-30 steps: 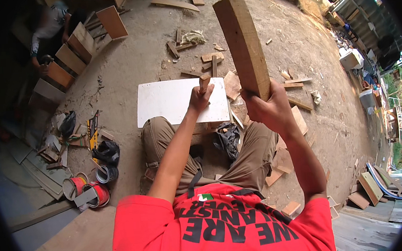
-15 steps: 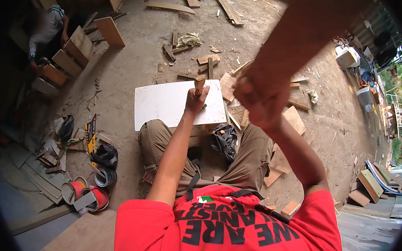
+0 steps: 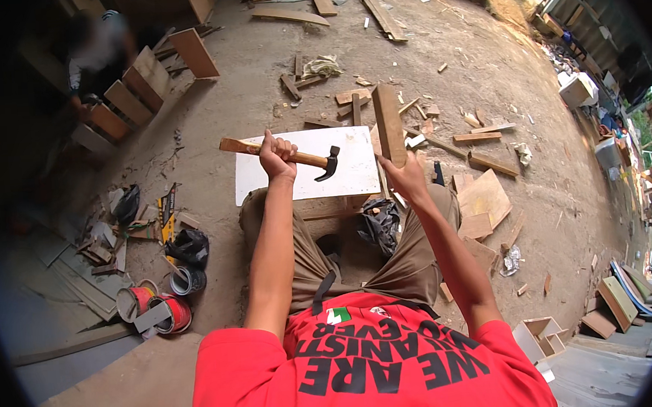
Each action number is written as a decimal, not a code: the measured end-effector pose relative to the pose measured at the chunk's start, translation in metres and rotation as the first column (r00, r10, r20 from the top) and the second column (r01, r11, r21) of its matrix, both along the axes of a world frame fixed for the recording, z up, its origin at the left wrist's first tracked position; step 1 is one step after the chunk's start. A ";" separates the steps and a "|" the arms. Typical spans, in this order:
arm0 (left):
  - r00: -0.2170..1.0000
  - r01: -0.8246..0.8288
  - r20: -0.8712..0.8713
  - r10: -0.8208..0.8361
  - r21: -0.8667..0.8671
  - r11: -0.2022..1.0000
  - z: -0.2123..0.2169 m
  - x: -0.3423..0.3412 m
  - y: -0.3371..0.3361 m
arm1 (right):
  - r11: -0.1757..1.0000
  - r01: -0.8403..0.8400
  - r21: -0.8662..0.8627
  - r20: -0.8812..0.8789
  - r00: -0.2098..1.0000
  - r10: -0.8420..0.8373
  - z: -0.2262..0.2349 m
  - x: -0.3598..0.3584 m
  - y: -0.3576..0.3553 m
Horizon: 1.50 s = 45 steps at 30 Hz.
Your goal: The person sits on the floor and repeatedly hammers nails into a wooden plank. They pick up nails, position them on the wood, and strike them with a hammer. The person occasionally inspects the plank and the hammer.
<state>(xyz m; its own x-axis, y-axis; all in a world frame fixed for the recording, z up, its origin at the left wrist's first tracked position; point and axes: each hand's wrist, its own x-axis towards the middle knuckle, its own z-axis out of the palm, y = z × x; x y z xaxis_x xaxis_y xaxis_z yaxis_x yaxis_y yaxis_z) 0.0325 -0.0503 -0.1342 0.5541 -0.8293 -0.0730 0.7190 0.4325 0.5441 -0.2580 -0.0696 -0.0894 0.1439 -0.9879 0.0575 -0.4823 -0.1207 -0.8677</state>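
Note:
My left hand [image 3: 277, 158] is wrapped round the wooden handle of a claw hammer [image 3: 311, 159]. The hammer lies roughly level, its black head pointing right. A thick brown wooden block [image 3: 391, 125] stands up from my right hand [image 3: 407, 178], gripped near its lower end. Hammer and block are apart. Below and between them is a white rectangular board [image 3: 252, 180] in front of my knees, partly covered by my left hand and the hammer.
Wood offcuts [image 3: 484, 196] lie scattered on the floor to the right. A black plastic bag [image 3: 380, 226] sits between my legs. Paint cans [image 3: 171, 314] and a yellow-black handsaw [image 3: 166, 215] are at left. A person [image 3: 100, 57] crouches far left beside upright boards [image 3: 124, 104].
The wooden block came down from high on the right to beside the white board. My left hand turned the hammer, bringing its head into sight. The view shifted slightly.

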 end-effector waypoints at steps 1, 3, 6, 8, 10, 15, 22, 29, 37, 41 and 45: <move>0.999 -0.024 -0.036 0.023 -0.036 0.999 0.016 0.003 0.010 | 0.997 -0.009 0.070 -0.163 0.986 0.021 -0.038 -0.004 -0.005; 0.994 -0.086 -0.071 0.083 -0.033 0.996 0.035 0.017 0.040 | 0.966 -0.103 0.236 -0.257 0.952 0.164 -0.039 0.020 0.016; 0.993 -0.075 -0.103 0.063 -0.119 0.990 0.067 0.011 0.058 | 0.990 -0.140 0.033 -0.415 0.899 0.141 -0.099 0.037 0.004; 0.983 -0.081 -0.176 0.052 -0.160 0.984 0.071 0.007 0.073 | 0.985 -0.168 0.025 -0.446 0.880 0.162 -0.102 0.049 0.002; 0.970 -0.070 -0.245 0.015 -0.218 0.973 0.075 -0.002 0.084 | 0.980 -0.196 0.019 -0.456 0.871 0.183 -0.102 0.049 0.000; 0.873 -0.032 -0.451 -0.184 -0.431 0.902 0.063 -0.026 0.107 | 0.946 -0.013 -0.324 -0.057 0.998 -0.006 -0.071 0.049 0.023; 0.390 0.176 -0.900 -0.196 -0.136 0.975 -0.066 -0.080 0.122 | 0.849 -0.354 -0.391 0.497 0.696 0.519 0.007 0.029 0.169; 0.792 0.549 -0.414 -0.449 0.160 0.820 -0.068 -0.138 0.130 | 0.809 -0.163 -0.565 0.251 0.900 0.356 0.017 0.021 0.194; 0.906 0.424 -0.178 -0.385 0.352 0.835 -0.017 -0.185 0.145 | 0.762 -0.074 -0.644 0.189 0.949 0.252 0.051 0.015 0.190; 0.951 0.310 -0.137 -0.279 0.395 0.865 -0.001 -0.193 0.148 | 0.735 -0.053 -0.676 0.217 0.939 0.267 0.061 0.010 0.179; 0.987 0.117 -0.145 -0.074 0.315 0.942 0.015 -0.182 0.123 | 0.809 0.036 -0.587 0.410 0.875 0.258 0.072 0.001 0.146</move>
